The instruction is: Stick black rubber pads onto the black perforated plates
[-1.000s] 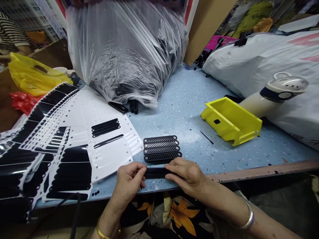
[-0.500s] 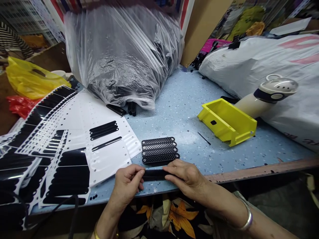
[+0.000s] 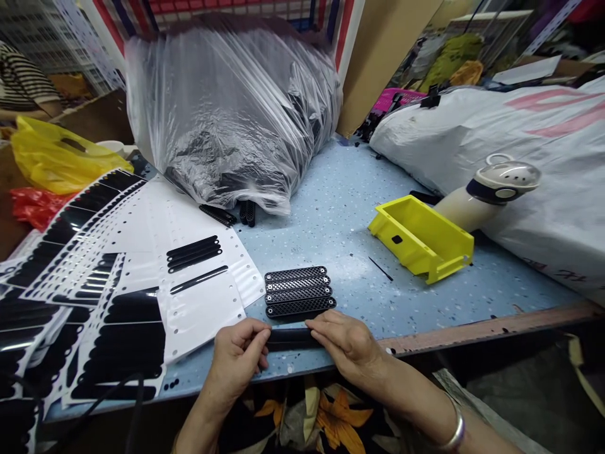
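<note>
Near the table's front edge, a long smooth black strip-shaped piece (image 3: 290, 338) lies level between my two hands. My left hand (image 3: 242, 354) pinches its left end between thumb and fingers. The fingers of my right hand (image 3: 347, 343) close over its right end. Just beyond sit several black handle-like pieces with a diamond mesh pattern (image 3: 299, 292), laid side by side, with small round holes at their ends. To the left, loose black adhesive strips (image 3: 195, 253) rest on white backing sheets (image 3: 203, 318).
A clear plastic bag of black pieces (image 3: 231, 126) stands at the back. On the right are a yellow bin (image 3: 420, 236), a bottle (image 3: 486, 189), a thin black stick (image 3: 380, 268) and a large white sack (image 3: 558, 151). Sticker sheets (image 3: 118, 340) cover the left side. Another person's striped sleeve (image 3: 26, 75) shows far left.
The view has shifted slightly, so the scene sits a little lower and further left. Both hands keep their hold on the black piece, with hardly any change in finger position.
</note>
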`<state>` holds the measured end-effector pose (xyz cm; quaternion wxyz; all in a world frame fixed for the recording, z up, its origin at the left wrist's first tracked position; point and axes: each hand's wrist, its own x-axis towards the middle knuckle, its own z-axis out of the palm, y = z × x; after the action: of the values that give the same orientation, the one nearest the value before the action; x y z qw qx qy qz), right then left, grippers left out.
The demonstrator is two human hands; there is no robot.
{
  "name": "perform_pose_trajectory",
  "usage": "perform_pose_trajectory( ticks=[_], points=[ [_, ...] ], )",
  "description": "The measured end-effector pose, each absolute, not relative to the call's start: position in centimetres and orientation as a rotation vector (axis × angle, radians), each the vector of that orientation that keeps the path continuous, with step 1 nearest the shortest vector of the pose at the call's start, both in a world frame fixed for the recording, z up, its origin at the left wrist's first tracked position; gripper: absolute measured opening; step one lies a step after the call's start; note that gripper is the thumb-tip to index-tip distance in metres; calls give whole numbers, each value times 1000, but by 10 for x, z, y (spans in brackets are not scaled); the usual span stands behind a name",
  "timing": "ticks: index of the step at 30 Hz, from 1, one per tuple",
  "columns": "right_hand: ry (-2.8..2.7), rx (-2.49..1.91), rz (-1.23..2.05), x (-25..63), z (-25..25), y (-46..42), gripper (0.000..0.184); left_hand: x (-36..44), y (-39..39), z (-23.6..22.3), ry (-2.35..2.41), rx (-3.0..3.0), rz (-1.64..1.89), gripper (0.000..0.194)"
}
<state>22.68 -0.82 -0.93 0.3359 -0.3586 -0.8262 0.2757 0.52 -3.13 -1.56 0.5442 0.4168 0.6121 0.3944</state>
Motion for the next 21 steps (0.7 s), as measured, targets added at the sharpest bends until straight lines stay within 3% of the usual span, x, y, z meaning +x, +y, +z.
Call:
perform_pose_trajectory(
  ticks=[8,12,21],
  points=[
    [-1913,-1265,404,265,17,-19,21,5,-32,-20,1453,1041,958,27],
    [-1874,-1326,546,274,3,-31,13,5,-32,-17,1450,1053,946,29],
    [-1926,-1298,706,265,-9,-32,25,6,-31,-15,1450,1039,957,30]
  ],
)
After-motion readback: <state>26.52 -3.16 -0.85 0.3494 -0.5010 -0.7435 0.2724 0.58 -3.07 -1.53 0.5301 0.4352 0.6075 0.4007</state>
